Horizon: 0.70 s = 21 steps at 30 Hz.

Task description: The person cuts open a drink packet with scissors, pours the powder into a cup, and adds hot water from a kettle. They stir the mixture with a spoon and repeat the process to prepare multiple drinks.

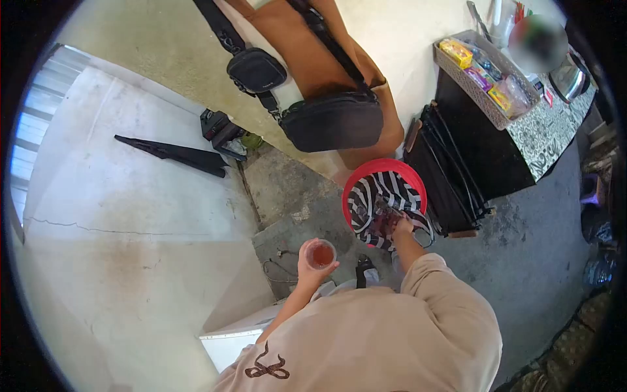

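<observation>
My left hand (308,266) is closed around a clear cup (330,245) with a reddish-brown drink inside. To the right of it stands a round red tub (351,176), with a black-and-white striped bag or cloth (392,185) inside its rim. Reaching down over the striped fabric, my right hand (403,225) has its fingers curled at a dark reddish, shiny see-through item (381,223). What exactly those fingers grip is too small to make out.
Two black bags (333,123) hang on the wall over a brown garment (385,134). Folded black frames (444,170) lean beside a patterned-top table (555,140) bearing a basket (447,55) of packets and a kettle (569,77). A closed black umbrella (173,155) is at left.
</observation>
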Motion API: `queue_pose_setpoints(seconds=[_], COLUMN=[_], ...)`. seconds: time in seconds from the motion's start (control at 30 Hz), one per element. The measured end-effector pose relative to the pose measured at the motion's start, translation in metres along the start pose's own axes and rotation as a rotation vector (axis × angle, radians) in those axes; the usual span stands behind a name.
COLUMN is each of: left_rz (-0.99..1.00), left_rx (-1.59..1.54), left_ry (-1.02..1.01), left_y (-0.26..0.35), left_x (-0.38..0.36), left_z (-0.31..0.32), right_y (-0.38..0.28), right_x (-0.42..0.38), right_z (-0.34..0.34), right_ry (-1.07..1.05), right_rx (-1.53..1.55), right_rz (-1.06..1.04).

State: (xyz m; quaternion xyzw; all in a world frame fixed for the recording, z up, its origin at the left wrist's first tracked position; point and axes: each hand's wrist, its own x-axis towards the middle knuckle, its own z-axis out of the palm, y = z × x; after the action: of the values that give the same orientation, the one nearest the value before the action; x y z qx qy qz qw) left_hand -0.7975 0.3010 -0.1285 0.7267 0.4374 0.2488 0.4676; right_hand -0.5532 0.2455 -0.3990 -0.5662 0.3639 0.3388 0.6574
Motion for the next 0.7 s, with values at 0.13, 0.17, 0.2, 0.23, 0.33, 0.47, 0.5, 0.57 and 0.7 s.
queue_pose_setpoints(seconds=[0.13, 0.17, 0.2, 0.23, 0.33, 0.47, 0.5, 0.57, 0.7], left_rz=[-0.026, 0.011, 0.048, 0.085, 0.09, 0.124, 0.165, 0.227, 0.31], left_rx=[-0.114, -0.112, -0.111, -0.115, -0.098, -0.163, -0.177, -0.189, -0.199], left_ry=[-0.015, -0.03, -0.043, -0.057, -0.164, -0.28, -0.291, -0.309, -0.319], left_y=[0.005, 0.001, -0.002, -0.005, 0.0, 0.008, 0.006, 0.0, -0.001], left_x=[0.007, 0.009, 0.014, 0.017, 0.022, 0.031, 0.036, 0.042, 0.052], left_z=[0.004, 0.005, 0.006, 0.007, 0.01, 0.017, 0.02, 0.024, 0.032], right_y=[0.001, -0.002, -0.005, -0.01, -0.024, -0.055, -0.061, -0.07, -0.103], right_x=[0.0, -0.001, -0.003, -0.005, -0.018, -0.075, -0.086, -0.107, -0.188], right_z=[-0.007, -0.012, -0.018, -0.025, -0.039, -0.062, -0.068, -0.078, -0.086], right_ry=[0.007, -0.026, -0.059, -0.09, -0.141, -0.289, -0.299, -0.317, -0.353], right_rx=[-0.011, -0.008, -0.007, -0.008, -0.007, -0.099, -0.116, -0.151, -0.142], right_rz=[-0.013, 0.01, 0.031, 0.049, 0.036, -0.064, -0.09, -0.139, -0.212])
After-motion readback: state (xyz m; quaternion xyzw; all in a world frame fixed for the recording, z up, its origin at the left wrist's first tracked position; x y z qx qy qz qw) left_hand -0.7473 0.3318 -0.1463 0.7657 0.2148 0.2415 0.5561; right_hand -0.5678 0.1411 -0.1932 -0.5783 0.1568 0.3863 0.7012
